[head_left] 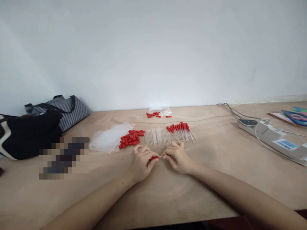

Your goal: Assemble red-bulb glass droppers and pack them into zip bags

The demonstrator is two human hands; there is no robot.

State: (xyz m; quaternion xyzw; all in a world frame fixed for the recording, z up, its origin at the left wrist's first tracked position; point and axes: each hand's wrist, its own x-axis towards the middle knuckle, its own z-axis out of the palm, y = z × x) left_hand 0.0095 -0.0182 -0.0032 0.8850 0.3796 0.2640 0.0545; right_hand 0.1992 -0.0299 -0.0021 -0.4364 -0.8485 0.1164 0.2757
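My left hand (143,162) is closed on a red rubber dropper bulb (153,158) above the near part of the table. Facing it, my right hand (177,157) pinches a thin clear tube (161,157) whose end meets the bulb; how deep it sits inside is hidden. Just beyond my hands lies a row of clear glass tubes (157,136). Loose red bulbs (130,139) are heaped to the left of that row. On its right, several droppers with red bulbs fitted (181,129) lie side by side.
Clear zip bags (109,139) lie left of the bulbs. Further back sit more red bulbs (153,114) and a small bag (159,109). A power strip (275,137) with cables is at right. A striped bag (64,110) and a black bag (31,135) stand left, near a pixelated patch.
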